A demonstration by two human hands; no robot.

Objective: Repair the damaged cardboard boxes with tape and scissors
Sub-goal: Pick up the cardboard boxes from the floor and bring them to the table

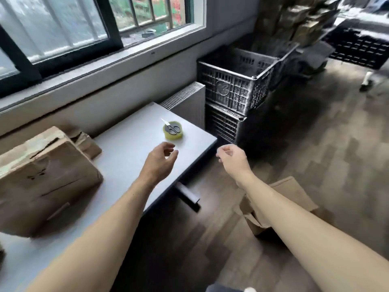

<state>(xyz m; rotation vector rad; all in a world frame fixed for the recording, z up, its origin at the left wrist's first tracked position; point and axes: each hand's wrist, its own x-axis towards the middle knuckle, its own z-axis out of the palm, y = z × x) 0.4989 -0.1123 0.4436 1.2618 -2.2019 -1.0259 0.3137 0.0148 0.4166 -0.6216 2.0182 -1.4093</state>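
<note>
1. Scissors [172,128] with black handles are lying on top of a yellow-green tape roll [173,131], near the far corner of the grey table [126,148].
2. The left hand [159,160] is hanging over the table just in front of the tape roll, fingers loosely bent, holding nothing.
3. The right hand [232,158] is hanging past the table edge, over the floor, fingers loosely curled, holding nothing.
4. A torn cardboard box [44,180] is sitting on the table to the left, well apart from both hands.
5. Another cardboard box [294,194] is lying on the floor under the right arm.
6. Two black crates [233,91] are standing stacked beyond the table.
</note>
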